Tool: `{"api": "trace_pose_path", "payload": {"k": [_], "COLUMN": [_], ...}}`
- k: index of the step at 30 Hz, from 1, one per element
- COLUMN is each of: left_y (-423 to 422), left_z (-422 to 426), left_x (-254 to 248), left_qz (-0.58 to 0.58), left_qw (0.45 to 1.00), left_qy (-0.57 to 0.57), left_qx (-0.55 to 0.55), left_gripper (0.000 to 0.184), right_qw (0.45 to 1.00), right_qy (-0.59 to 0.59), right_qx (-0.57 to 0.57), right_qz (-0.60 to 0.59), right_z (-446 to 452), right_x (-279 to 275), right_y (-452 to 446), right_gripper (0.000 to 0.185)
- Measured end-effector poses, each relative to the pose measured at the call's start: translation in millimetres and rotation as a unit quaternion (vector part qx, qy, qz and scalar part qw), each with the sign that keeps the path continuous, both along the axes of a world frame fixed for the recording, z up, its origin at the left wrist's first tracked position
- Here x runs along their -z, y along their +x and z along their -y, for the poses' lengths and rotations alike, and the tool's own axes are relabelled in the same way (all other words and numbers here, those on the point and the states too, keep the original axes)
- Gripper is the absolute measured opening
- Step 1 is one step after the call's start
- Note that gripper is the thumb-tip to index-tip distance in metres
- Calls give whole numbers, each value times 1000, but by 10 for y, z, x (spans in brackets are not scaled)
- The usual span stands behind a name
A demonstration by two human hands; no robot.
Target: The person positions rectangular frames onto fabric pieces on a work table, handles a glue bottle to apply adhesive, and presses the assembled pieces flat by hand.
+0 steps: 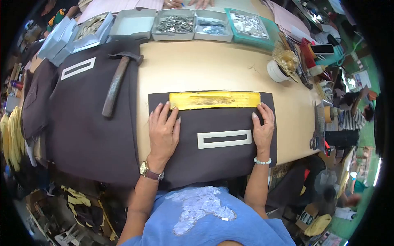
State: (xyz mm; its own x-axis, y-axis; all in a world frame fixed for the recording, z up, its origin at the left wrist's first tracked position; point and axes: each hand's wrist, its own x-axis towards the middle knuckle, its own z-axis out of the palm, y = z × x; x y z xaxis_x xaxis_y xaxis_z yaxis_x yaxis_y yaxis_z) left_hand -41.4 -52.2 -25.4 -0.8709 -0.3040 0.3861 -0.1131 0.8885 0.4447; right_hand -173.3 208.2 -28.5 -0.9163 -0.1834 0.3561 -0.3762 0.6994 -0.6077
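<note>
A long yellow strip (242,99), darkly smudged along its middle, lies across the top of a dark fabric piece (184,156). My left hand (163,130) rests on the fabric, fingers stretched out, with fingertips at the strip's left end. At its right end lies my right hand (263,127), thumb and fingers apart, fingertips touching the strip's corner. Below the strip, between my hands, a white rectangular frame (224,145) with a dark slot sits on the fabric. To the left, a hammer (117,82) lies on more dark fabric (90,135), beside another white rectangular frame (78,68).
Along the back stand boxes of small metal parts (174,24), a teal tray (266,35) and an uncovered white box (133,24). At right are a white glue-stained pot (277,71) and scissors (314,143). Another person's hands (201,4) show at the far edge.
</note>
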Motion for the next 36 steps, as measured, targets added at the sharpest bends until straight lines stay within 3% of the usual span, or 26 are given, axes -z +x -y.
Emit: {"api": "trace_pose_path", "payload": {"k": [36], "left_y": [12], "left_z": [1], "left_x": [17], "left_qz": [20], "left_qw": [1000], "left_qy": [-7], "left_qx": [5], "left_gripper": [31], "right_qw": [1000], "right_qy": [13], "right_qx": [11], "right_qz": [12], "right_z": [5], "right_x": [-3], "right_y": [15], "right_gripper": [37]}}
